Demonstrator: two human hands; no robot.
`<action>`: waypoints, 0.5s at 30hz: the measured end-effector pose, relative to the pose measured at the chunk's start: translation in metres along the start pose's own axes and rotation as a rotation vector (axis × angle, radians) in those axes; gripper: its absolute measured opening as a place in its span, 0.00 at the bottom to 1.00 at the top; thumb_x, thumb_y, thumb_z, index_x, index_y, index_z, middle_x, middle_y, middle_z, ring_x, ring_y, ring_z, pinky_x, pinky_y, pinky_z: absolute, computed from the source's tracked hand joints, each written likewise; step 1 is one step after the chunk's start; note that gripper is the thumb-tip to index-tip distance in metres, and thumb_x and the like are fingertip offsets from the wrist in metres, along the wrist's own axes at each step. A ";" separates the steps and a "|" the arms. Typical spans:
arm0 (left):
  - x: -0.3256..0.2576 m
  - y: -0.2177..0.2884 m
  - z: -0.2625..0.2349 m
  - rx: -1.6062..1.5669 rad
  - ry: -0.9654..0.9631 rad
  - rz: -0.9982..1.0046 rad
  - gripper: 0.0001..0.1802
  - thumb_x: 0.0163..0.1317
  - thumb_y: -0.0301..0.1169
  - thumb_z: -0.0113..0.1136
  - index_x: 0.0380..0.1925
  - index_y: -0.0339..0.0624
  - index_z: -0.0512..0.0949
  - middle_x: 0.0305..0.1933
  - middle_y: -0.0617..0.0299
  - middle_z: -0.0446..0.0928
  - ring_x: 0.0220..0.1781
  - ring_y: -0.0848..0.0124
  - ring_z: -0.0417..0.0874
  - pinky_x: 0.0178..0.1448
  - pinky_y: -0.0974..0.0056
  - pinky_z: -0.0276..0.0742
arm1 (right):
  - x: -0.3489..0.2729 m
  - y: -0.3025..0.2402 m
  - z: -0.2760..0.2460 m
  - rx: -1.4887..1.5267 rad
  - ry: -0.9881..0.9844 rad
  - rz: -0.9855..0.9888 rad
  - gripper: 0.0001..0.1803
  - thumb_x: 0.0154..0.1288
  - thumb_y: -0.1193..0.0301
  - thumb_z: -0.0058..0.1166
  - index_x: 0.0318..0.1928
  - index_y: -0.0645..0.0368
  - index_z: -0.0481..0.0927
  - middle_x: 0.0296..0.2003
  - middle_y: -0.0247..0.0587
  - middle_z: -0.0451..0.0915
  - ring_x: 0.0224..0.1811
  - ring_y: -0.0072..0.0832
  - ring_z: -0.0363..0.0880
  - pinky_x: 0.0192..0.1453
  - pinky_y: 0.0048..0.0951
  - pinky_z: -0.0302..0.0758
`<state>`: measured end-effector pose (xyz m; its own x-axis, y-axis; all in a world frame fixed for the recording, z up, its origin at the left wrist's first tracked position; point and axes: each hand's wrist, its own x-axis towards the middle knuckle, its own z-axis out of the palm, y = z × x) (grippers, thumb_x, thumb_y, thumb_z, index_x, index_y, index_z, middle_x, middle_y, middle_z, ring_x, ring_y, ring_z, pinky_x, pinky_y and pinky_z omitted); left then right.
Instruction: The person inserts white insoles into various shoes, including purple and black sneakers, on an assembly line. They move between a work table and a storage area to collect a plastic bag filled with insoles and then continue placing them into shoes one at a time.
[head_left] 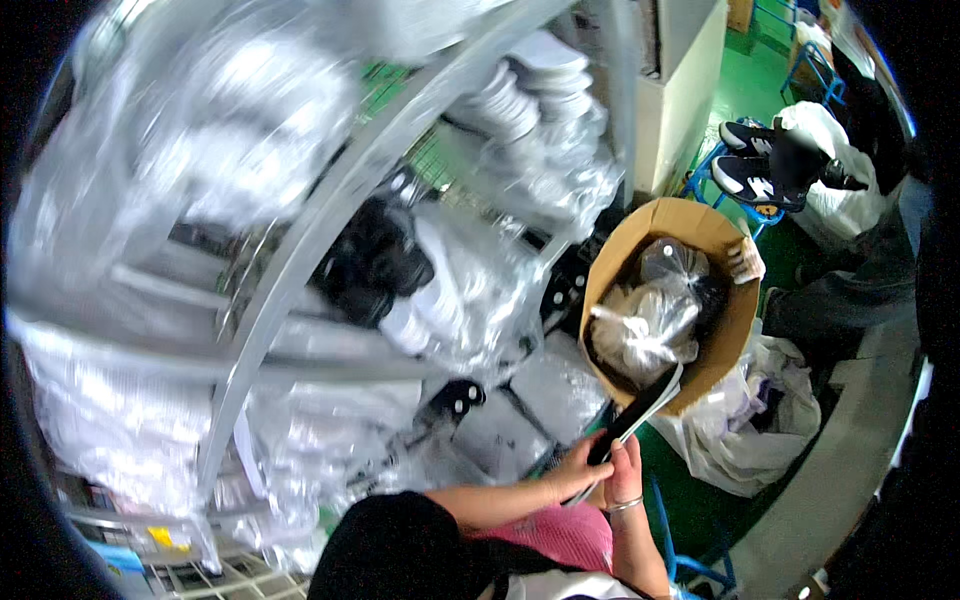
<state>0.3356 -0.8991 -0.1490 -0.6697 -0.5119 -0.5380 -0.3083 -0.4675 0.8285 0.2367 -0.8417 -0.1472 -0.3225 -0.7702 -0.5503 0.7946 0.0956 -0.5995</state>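
A long thin black strip with pale edges (645, 402) is held in front of me, slanting up towards the cardboard box. Its exact kind I cannot make out. My left hand (578, 470) grips its lower end, fingers closed round it. On the other side, my right hand (624, 472) presses against the same piece, a bracelet at its wrist. The strip's far tip overlaps the near rim of the open cardboard box (612, 235). Inside that box lie knotted clear plastic bags (650, 325), one with pale contents, another with dark ones.
On my left, a grey metal rack (262, 345) carries plastic-wrapped bundles (270, 90) and black pieces (375, 260). White bags (765, 425) lie right of the box. Farther right, black-and-white shoes (750, 180) rest on a blue stand near another person's leg (840, 300).
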 end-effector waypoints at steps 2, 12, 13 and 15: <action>-0.032 0.047 0.009 0.064 -0.015 0.033 0.39 0.48 0.37 0.60 0.57 0.32 0.56 0.54 0.51 0.63 0.57 0.65 0.63 0.61 0.65 0.56 | -0.040 -0.018 0.012 0.013 0.027 -0.008 0.22 0.58 0.68 0.48 0.53 0.61 0.63 0.44 0.37 0.72 0.44 0.29 0.71 0.52 0.29 0.67; -0.141 0.123 0.035 0.011 -0.352 0.071 0.33 0.52 0.30 0.57 0.56 0.33 0.55 0.49 0.56 0.67 0.51 0.70 0.68 0.55 0.66 0.64 | -0.169 -0.038 0.009 0.011 0.149 -0.056 0.18 0.53 0.78 0.44 0.47 0.60 0.71 0.36 0.33 0.76 0.40 0.26 0.73 0.45 0.26 0.69; -0.147 0.128 0.046 0.086 -0.377 0.083 0.32 0.51 0.30 0.59 0.55 0.33 0.57 0.46 0.57 0.67 0.48 0.71 0.69 0.53 0.66 0.65 | -0.194 -0.058 0.020 0.117 0.111 -0.213 0.17 0.52 0.81 0.43 0.45 0.61 0.73 0.38 0.35 0.76 0.40 0.24 0.73 0.46 0.24 0.68; -0.127 0.111 0.059 0.176 -0.427 0.101 0.29 0.48 0.29 0.61 0.49 0.35 0.61 0.39 0.61 0.67 0.42 0.74 0.69 0.48 0.69 0.67 | -0.213 -0.064 0.007 0.209 0.228 -0.279 0.18 0.52 0.82 0.42 0.46 0.63 0.72 0.40 0.37 0.76 0.41 0.25 0.72 0.49 0.25 0.67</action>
<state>0.3467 -0.8428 0.0205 -0.9087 -0.1892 -0.3722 -0.3127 -0.2822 0.9070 0.2577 -0.6882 0.0121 -0.6277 -0.5865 -0.5120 0.7401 -0.2454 -0.6262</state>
